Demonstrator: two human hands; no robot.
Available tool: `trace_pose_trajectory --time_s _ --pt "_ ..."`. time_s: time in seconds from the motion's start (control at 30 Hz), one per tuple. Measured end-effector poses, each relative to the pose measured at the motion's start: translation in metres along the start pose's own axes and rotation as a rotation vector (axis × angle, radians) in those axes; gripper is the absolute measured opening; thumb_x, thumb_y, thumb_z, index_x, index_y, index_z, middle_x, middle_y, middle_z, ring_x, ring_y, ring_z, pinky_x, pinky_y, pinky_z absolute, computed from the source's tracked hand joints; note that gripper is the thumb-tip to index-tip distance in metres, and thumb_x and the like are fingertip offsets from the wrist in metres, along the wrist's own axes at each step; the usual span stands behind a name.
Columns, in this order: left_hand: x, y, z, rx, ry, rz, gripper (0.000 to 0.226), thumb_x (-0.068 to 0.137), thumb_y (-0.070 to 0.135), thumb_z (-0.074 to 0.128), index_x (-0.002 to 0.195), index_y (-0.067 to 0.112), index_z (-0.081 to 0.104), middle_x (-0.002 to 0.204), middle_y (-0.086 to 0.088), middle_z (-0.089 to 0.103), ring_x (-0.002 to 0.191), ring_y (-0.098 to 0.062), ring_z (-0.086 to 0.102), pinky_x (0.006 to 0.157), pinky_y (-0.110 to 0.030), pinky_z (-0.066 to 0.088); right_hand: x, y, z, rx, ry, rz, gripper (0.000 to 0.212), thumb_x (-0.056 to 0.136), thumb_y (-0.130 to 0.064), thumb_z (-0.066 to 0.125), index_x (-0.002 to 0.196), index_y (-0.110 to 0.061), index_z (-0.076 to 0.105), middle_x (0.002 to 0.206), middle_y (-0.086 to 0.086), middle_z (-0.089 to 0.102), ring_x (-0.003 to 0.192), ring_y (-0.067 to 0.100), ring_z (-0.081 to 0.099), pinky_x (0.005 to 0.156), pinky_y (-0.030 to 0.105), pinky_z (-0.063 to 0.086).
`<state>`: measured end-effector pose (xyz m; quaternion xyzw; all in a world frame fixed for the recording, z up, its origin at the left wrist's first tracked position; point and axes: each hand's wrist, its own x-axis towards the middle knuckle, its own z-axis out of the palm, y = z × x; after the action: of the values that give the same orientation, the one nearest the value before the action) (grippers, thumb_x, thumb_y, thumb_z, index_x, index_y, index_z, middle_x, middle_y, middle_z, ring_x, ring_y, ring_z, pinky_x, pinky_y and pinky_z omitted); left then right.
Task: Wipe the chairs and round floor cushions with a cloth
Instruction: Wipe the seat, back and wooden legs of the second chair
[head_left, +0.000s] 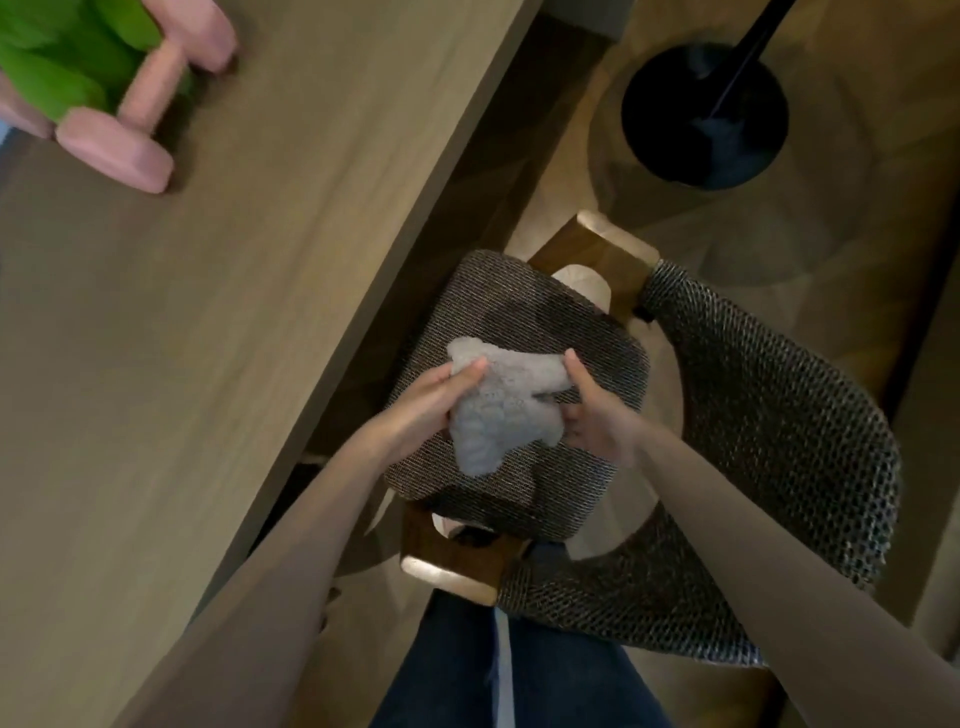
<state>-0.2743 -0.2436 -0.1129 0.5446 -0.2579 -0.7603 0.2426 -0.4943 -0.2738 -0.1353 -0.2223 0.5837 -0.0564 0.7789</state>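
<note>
Centre of frame, grey cloth (498, 410) bunched just above the woven seat of a chair (493, 291), left hand (434, 402) gripping its left edge, right hand (597, 415) clamped on its right side, wooden table (208, 338) filling the left, pink dumbbell (143, 104) upper left, black round base (675, 104) upper right.

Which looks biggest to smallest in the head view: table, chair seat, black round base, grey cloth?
1. table
2. chair seat
3. black round base
4. grey cloth
The base lies farther from the camera, so it is likely bigger than it looks.
</note>
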Motion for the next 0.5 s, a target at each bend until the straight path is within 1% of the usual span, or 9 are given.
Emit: trace_pose_trajectory --time_s 0.03,0.07,0.13,0.2,0.27,0.33,0.4,0.43,0.5 --pt "0.003 -0.001 -0.004 -0.023 0.013 -0.011 0.048 0.089 0.047 0.054 0.124 0.015 0.06 0.122 -0.004 0.067 0.114 -0.018 0.062 0.088 -0.024 0.053 0.003 0.008 0.001 0.051 -0.105 -0.016 0.069 0.086 -0.073 0.034 0.142 -0.034 0.033 0.135 0.002 0.054 0.112 0.015 0.057 0.092 0.03 0.045" --pt "0.004 -0.002 -0.008 -0.027 0.039 -0.025 0.046 0.088 0.049 0.054 0.12 0.017 0.061 0.119 -0.001 0.068 0.113 -0.015 0.063 0.086 -0.023 0.053 0.006 0.014 0.003 0.096 -0.136 -0.066 0.065 0.085 -0.073 0.037 0.136 -0.034 0.042 0.13 -0.003 0.059 0.112 0.013 0.06 0.088 0.027 0.049" --pt "0.005 -0.005 -0.015 -0.012 0.097 -0.044 0.043 0.085 0.053 0.055 0.114 0.023 0.064 0.114 0.005 0.07 0.108 -0.011 0.065 0.084 -0.023 0.052 0.009 0.022 0.006 0.171 -0.063 -0.19 0.067 0.08 -0.064 0.057 0.134 -0.025 0.048 0.126 -0.003 0.064 0.111 0.013 0.063 0.086 0.028 0.053" --pt "0.004 -0.011 -0.021 0.036 0.14 -0.039 0.043 0.083 0.055 0.055 0.112 0.025 0.064 0.114 0.006 0.07 0.104 -0.008 0.065 0.084 -0.024 0.051 0.01 0.027 0.01 0.187 0.04 -0.277 0.084 0.069 -0.048 0.077 0.138 -0.02 0.04 0.111 -0.003 0.071 0.102 0.014 0.068 0.084 0.031 0.055" --pt "0.003 -0.016 -0.024 0.127 0.208 -0.025 0.04 0.084 0.05 0.059 0.114 0.022 0.059 0.12 0.0 0.066 0.099 -0.006 0.066 0.079 -0.02 0.052 0.009 0.032 0.012 0.089 0.107 -0.35 0.097 0.064 -0.035 0.084 0.143 -0.027 0.028 0.098 -0.005 0.075 0.094 0.011 0.07 0.083 0.03 0.054" --pt "0.001 -0.024 -0.028 0.201 0.288 -0.005 0.057 0.082 0.037 0.07 0.127 0.019 0.041 0.122 0.002 0.059 0.096 -0.001 0.061 0.072 -0.012 0.05 0.008 0.041 0.014 -0.006 0.127 -0.447 0.099 0.07 -0.022 0.083 0.145 -0.033 0.019 0.077 -0.01 0.073 0.073 0.004 0.07 0.066 0.017 0.052" --pt "-0.002 -0.032 -0.031 0.281 0.265 0.07 0.095 0.075 0.019 0.079 0.145 0.025 0.014 0.128 0.007 0.047 0.104 0.001 0.054 0.071 -0.007 0.048 0.007 0.051 0.018 -0.127 0.159 -0.562 0.093 0.078 -0.011 0.078 0.147 -0.03 0.019 0.054 -0.014 0.057 0.048 0.0 0.053 0.047 0.01 0.04" --pt "-0.002 -0.037 -0.032 0.345 0.225 0.112 0.107 0.073 0.012 0.08 0.149 0.029 0.007 0.136 0.006 0.04 0.115 -0.003 0.049 0.078 -0.005 0.046 0.006 0.055 0.019 -0.199 0.177 -0.601 0.089 0.079 -0.009 0.077 0.148 -0.029 0.024 0.054 -0.017 0.052 0.047 0.0 0.049 0.047 0.01 0.038" --pt "-0.003 -0.046 -0.033 0.547 0.184 0.191 0.102 0.073 0.004 0.079 0.15 0.026 0.016 0.147 0.006 0.031 0.133 -0.008 0.036 0.094 -0.005 0.036 0.005 0.061 0.023 -0.378 0.199 -0.612 0.077 0.076 -0.01 0.079 0.142 -0.025 0.041 0.078 -0.025 0.055 0.07 -0.003 0.058 0.062 0.01 0.045"
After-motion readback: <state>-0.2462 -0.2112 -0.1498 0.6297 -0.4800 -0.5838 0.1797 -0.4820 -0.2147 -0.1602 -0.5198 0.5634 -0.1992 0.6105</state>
